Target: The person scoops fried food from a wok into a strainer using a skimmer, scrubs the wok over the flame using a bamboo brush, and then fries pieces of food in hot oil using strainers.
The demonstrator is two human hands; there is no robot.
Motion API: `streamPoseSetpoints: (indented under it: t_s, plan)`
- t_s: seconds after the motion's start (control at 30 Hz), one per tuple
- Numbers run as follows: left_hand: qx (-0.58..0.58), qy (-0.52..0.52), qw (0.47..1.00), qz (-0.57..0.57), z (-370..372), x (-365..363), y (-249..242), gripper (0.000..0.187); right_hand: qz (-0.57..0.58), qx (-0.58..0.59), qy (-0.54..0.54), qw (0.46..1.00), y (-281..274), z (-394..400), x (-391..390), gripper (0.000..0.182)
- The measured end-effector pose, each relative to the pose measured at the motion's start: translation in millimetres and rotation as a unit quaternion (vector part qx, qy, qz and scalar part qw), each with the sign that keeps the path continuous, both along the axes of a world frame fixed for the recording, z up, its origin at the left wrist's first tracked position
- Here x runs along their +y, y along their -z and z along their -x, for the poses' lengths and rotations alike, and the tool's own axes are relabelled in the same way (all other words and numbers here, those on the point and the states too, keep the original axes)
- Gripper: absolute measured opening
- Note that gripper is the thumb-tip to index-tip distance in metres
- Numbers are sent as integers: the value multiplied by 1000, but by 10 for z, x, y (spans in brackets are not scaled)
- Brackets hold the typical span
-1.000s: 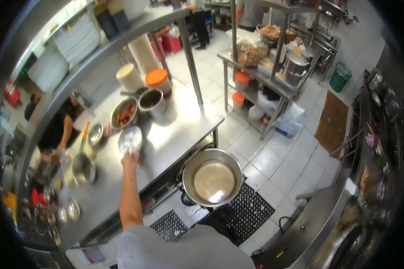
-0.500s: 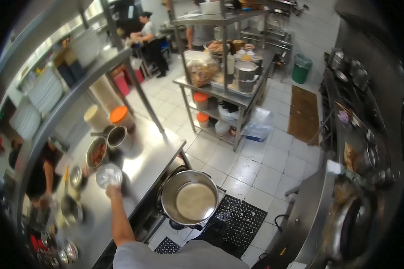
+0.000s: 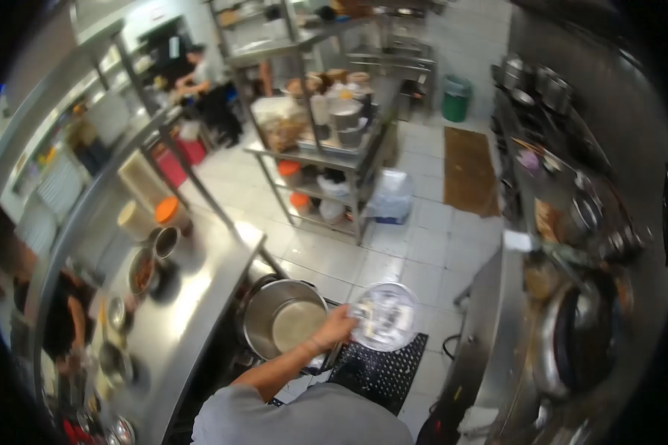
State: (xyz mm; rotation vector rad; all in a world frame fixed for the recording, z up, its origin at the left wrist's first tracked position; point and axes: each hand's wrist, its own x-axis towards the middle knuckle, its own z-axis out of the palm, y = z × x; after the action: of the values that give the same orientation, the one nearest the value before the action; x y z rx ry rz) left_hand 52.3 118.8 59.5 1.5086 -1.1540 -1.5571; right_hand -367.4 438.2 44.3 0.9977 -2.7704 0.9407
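Note:
My left hand (image 3: 335, 326) is closed on the rim of a round metal bowl (image 3: 411, 337). Whitish pieces lie in the bowl; I cannot make out what they are. The bowl is in the air over the floor, just right of a large steel pot (image 3: 254, 337). Pale liquid (image 3: 298, 326) covers the bottom of that pot, and my forearm passes in front of its lower rim. My right hand is out of view.
A steel counter (image 3: 208, 274) on the left carries pots, small bowls and an orange-lidded tub (image 3: 171, 212). A perforated black mat (image 3: 375, 377) lies on the floor. Stoves with pans (image 3: 590, 211) line the right. Another person (image 3: 70, 311) stands beyond the counter.
My left hand has carried the metal bowl off the counter, rightward past the large pot. The view has shifted, so the surroundings appear farther left.

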Motion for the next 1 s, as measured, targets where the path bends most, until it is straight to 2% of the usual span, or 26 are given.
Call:
streamPoseSetpoints:
  t_s: [0.03,0.07,0.1,0.13,0.17,0.2,0.23,0.27,0.33,0.37,0.4,0.43,0.5,0.6,0.7,0.73,0.8,0.83,0.87,0.9,1.0]
  plan:
    - [58,88,994,4,532,80,71,20,51,-5,-28,998,91,159,136,22]
    - [88,141,986,-4,1038,202,-47,16,148,-189,-53,969,176,152,121,30]
    - [120,205,971,-18,1547,321,-260,13,257,-350,-60,899,93,222,-114,40]
    - [145,244,958,-30,1974,459,-402,12,207,-426,19,880,-681,-28,-414,39]
    - [170,288,941,-43,2389,617,-520,12,249,-427,-21,869,-711,88,-363,41]
    - [179,329,925,-54,2699,711,-639,11,216,-385,-35,897,-909,184,-402,40]
    - [176,362,913,-64,2847,745,-757,10,222,-424,-1,878,-1096,180,-475,39]
    - [174,410,892,-80,3035,771,-842,10,223,-415,25,882,-1214,236,-472,39]
    - [166,420,889,-75,3280,846,-994,8,236,-407,75,879,-1320,301,-358,39]
    - [159,446,877,-82,3346,885,-1076,8,261,-351,71,896,-1322,282,-301,38]
    - [159,448,877,-64,3326,943,-1158,8,280,-296,64,911,-1336,191,-242,36]
    - [172,435,883,-25,2609,479,-1122,8,291,-285,60,911,-1283,-521,-746,36]
    - [185,462,867,-22,2643,364,-1095,8,292,-154,51,943,-1234,-618,-824,34]
    - [221,474,849,70,2663,382,-1279,11,366,-152,46,917,-1346,-688,-796,32]
    - [202,486,850,26,2994,231,-1054,15,321,-201,68,923,-1191,-425,-886,30]
    - [182,492,851,-26,3099,148,-875,20,302,-309,95,897,-1054,-334,-929,29]
    - [168,513,840,-46,3238,65,-702,21,290,-280,102,909,-782,-235,-959,30]
    - [153,527,833,-70,3303,49,-661,21,269,-257,105,922,-817,-235,-982,31]
    - [153,546,820,-72,3352,-7,-640,20,314,-342,126,877,-908,-278,-959,31]
    - [159,555,812,-81,3405,-18,-643,20,310,-335,140,879,-990,-320,-974,31]
    - [221,574,788,28,3527,-99,-960,19,371,-230,166,884,-1230,-352,-1091,30]
